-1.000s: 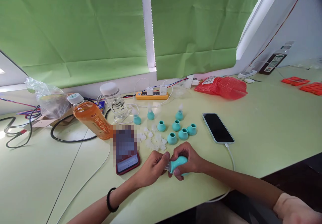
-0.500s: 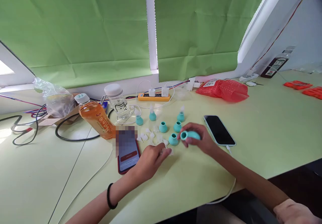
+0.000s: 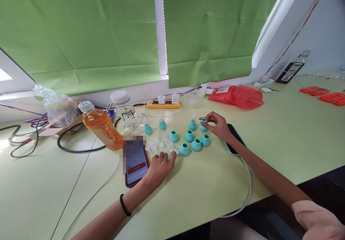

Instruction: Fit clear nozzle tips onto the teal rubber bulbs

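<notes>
My right hand has a teal round-bottomed, open-necked bulb pinched near its rim, mouth up, just right of a teal bulb with a translucent pointed tip. My left hand is down at the scattered small translucent-white pieces; can't tell if its fingers have one. Five open teal bulbs sit between my hands.

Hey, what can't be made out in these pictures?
All in the head view:
Red-cased phone: upper screen, pixelated.
White-edged phone: partly hidden by the right hand and wrist.
Whether the left hand pinches any pale pieces: its fingers block the view.
Dark bottle: label print too small.
Orange piece: cut off by the right edge.
</notes>
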The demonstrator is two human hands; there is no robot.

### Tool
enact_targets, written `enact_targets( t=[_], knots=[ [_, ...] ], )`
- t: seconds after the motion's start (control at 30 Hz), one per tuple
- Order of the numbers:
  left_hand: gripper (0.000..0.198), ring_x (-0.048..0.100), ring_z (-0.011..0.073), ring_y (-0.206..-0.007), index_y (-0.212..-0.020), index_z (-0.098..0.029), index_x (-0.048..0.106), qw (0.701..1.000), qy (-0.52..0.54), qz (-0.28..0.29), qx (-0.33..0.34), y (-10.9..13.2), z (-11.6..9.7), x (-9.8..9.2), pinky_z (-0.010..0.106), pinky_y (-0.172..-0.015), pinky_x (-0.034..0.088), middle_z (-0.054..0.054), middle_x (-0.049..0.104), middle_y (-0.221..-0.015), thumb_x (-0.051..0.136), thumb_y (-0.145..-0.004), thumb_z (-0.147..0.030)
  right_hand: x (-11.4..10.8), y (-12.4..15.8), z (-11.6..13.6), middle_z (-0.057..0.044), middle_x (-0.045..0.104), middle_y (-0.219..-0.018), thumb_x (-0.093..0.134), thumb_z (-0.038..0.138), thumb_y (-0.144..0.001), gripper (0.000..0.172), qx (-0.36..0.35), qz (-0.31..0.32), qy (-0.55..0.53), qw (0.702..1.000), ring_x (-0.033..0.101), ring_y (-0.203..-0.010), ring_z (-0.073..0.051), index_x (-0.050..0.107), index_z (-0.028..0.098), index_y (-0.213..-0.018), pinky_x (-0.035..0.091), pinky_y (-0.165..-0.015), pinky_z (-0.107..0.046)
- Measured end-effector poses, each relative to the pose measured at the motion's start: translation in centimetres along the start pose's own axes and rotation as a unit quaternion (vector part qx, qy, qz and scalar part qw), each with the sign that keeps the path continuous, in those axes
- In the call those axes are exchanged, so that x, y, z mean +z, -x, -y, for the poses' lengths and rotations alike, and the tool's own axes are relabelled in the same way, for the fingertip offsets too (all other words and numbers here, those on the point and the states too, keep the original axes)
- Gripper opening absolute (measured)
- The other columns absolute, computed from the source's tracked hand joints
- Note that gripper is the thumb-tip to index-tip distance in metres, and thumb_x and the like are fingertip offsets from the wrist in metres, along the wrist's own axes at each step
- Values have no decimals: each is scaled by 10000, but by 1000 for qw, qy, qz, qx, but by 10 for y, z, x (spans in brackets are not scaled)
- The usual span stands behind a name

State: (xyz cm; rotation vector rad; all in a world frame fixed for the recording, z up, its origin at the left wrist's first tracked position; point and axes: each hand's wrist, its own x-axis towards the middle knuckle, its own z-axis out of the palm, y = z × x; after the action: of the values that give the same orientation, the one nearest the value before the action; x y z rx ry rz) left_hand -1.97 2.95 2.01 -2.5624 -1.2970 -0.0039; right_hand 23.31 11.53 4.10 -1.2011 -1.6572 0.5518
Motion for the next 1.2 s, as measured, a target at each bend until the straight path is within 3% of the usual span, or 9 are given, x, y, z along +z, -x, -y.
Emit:
enact_targets(
  t=[0.1,0.3,0.6,0.8,0.9,0.97,1.1,1.17,1.2],
  knots=[
    [220,560,198,-655,-956,-162,488,1000,7,-8,23,1,1,1,263,-502,410,72,582,-680,386,-785,-67,3,-2,-4,-62,622,-820,573,342,-667,221,5,22,16,1000,596,-867,-211,432,175,-701,472,-707,-310],
    [141,559,219,-640,-775,-122,522,999,22,-12,38,0,3,0,276,-470,399,96,560,-688,440,-799,-234,5,-1,-8,-40,637,-696,592,291,-629,176,16,106,62,992,614,-771,-196,487,161,-575,485,-697,-322],
    [167,527,203,-582,-773,-139,504,999,5,-33,22,0,5,8,279,-466,349,90,540,-647,351,-828,-177,4,-10,-9,-35,632,-628,618,316,-594,178,16,114,116,987,608,-655,-177,543,160,-548,484,-613,-281],
    [245,530,216,-574,-752,-134,517,999,-12,-48,16,-1,8,5,272,-454,314,98,543,-615,345,-837,-287,15,-28,-16,-86,641,-781,619,368,-602,294,29,57,160,985,600,-662,-181,563,150,-791,471,-595,-293],
    [259,530,198,-564,-743,-138,515,997,-12,-68,22,0,7,1,261,-457,312,90,545,-610,343,-837,-308,24,-37,-15,-58,641,-685,619,375,-605,236,14,78,166,983,597,-620,-182,581,164,-705,462,-565,-278],
    [261,526,192,-561,-734,-144,513,994,-15,-105,29,1,7,-2,260,-458,311,81,541,-602,335,-837,-304,27,-40,-8,-65,638,-725,576,386,-654,225,-8,66,168,984,595,-708,-206,578,166,-701,457,-642,-303],
    [280,508,172,-538,-676,-152,501,981,17,-192,26,4,11,-14,253,-449,306,61,521,-562,344,-818,-336,24,-25,26,-119,520,-1078,371,349,-808,293,-66,-44,162,984,447,-1053,-221,478,149,-995,339,-878,-354],
    [287,484,148,-506,-657,-154,482,971,99,-217,13,6,15,-23,245,-447,312,45,510,-545,348,-799,-365,21,-4,50,-110,530,-1030,332,304,-834,258,-151,-81,132,976,480,-995,-200,460,159,-1004,359,-842,-324],
    [294,468,137,-488,-663,-154,473,963,150,-225,7,8,17,-27,241,-447,316,35,501,-538,340,-790,-383,20,9,62,-94,551,-962,338,294,-835,222,-176,-34,127,976,515,-911,-186,476,168,-955,384,-788,-300]
  ],
)
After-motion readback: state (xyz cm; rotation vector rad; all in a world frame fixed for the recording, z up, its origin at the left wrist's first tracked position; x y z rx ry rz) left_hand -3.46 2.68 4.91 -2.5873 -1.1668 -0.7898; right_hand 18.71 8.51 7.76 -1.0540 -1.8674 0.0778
